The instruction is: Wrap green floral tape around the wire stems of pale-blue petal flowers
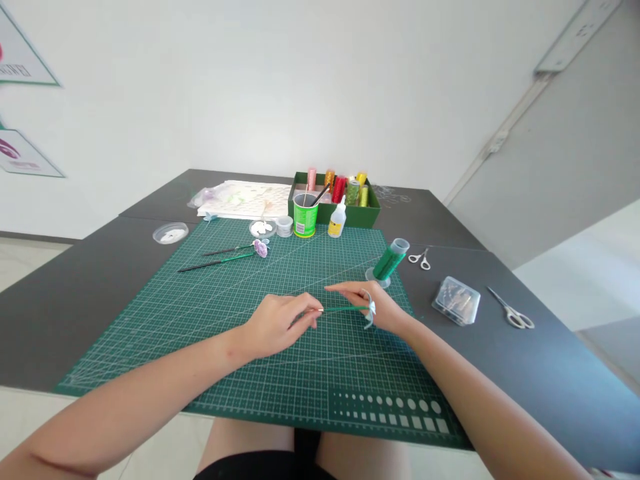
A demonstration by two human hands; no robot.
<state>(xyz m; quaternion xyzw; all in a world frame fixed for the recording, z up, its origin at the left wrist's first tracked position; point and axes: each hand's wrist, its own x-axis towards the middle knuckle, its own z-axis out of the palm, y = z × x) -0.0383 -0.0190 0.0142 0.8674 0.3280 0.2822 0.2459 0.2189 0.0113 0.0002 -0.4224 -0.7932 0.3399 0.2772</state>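
Note:
My left hand (285,323) is closed in a pinch on the bare end of a thin stem (345,309) wrapped in green. At the stem's right end sits a small pale blue flower (371,308) with narrow curved petals, in front of my right hand (383,307). The right index finger stretches left above the stem while the other fingers curl in, partly hidden; what they grip is too small to make out. Just behind that hand, a spool of green thread (389,263) leans on a clear round base (377,278).
Both hands are over a green cutting mat (240,373). Farther back are finished flower stems (225,259), a green can (305,217), a glue bottle (337,219) and a box of thread spools (360,217). Small scissors (420,259), a clear case (456,301) and larger scissors (513,312) lie right.

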